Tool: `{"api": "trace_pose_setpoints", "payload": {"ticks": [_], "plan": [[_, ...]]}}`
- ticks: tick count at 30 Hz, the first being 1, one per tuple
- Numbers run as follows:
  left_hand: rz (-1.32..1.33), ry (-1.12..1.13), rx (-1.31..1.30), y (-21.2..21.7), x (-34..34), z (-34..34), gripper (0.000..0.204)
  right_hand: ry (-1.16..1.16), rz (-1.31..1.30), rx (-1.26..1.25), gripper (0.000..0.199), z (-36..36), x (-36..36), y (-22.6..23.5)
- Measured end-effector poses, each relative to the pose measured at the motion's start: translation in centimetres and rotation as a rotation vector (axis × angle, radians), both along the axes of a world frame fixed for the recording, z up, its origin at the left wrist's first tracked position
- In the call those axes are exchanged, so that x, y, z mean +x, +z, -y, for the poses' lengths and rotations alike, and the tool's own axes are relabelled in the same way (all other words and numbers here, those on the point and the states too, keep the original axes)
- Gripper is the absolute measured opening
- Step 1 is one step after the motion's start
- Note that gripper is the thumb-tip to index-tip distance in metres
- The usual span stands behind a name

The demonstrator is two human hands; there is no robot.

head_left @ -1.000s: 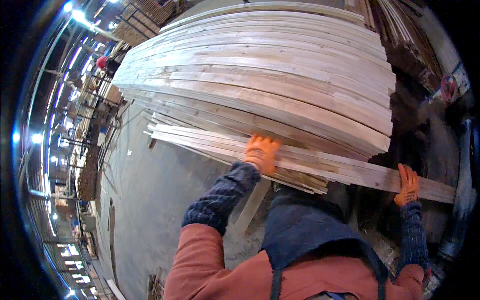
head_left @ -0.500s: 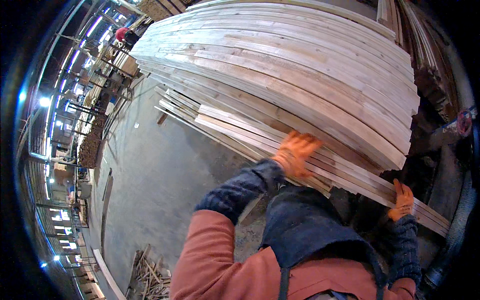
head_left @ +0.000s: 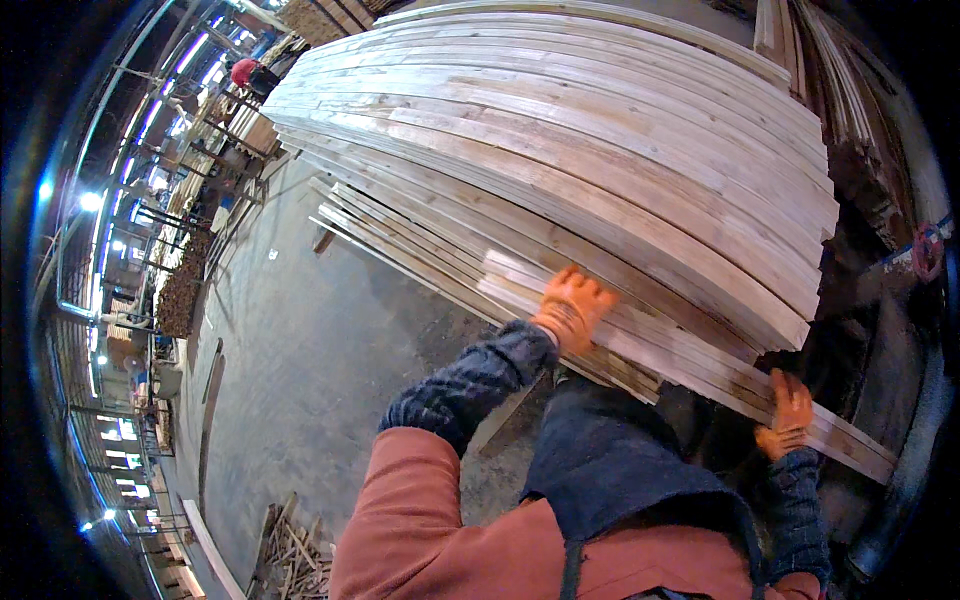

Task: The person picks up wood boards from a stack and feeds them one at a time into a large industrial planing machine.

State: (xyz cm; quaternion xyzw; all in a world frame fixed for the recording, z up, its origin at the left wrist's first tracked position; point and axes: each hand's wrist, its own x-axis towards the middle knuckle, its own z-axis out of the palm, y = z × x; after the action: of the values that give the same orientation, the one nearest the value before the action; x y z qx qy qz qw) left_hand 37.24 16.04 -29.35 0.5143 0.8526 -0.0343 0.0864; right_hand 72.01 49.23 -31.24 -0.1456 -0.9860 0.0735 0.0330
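Observation:
Both my hands wear orange gloves and are on a narrow bundle of pale wooden strips (head_left: 680,352) slanting down to the right in front of me. My left hand (head_left: 574,310) is closed over the bundle near its left end, fingers bent across the top. Farther right, my right hand (head_left: 787,415) grips the bundle near its right end, fingers over the far edge and palm on the near side. Just beyond lies a large stack of long pale boards (head_left: 560,115). More thin strips (head_left: 400,235) lie lower, between that stack and the floor.
Grey concrete floor (head_left: 300,330) spreads to the left. A pile of scrap sticks (head_left: 295,560) is at the lower left, near a long pale board (head_left: 212,550). Dark metal framing (head_left: 880,330) stands at the right. A person in red (head_left: 243,72) bends far off at the upper left.
The left end of the strips now lies farther right and nearer to me. My left hand has shifted slightly left, and my right hand slightly left and down.

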Motion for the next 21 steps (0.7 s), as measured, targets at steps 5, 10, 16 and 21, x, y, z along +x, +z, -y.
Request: {"api": "trace_pose_setpoints", "payload": {"ticks": [5, 10, 16, 21], "plan": [[0.149, -0.074, 0.193, -0.6, 5.7, -2.8, 0.076, 0.212, 0.063, -0.201, 0.096, 7.2, -8.2, 1.9], [0.320, -0.066, 0.550, -0.1, 7.7, -5.1, 0.066, 0.262, -0.010, -0.175, 0.102, 10.5, -12.2, 1.3], [0.373, 0.406, 1.094, -5.5, -0.4, 0.8, 0.037, 0.072, 0.206, 0.043, 0.103, 5.2, -7.6, -0.2], [0.970, 1.305, 1.245, -13.4, -9.4, 8.1, 0.061, -0.147, 0.229, 0.056, 0.100, 2.0, -2.1, -0.5]]}}
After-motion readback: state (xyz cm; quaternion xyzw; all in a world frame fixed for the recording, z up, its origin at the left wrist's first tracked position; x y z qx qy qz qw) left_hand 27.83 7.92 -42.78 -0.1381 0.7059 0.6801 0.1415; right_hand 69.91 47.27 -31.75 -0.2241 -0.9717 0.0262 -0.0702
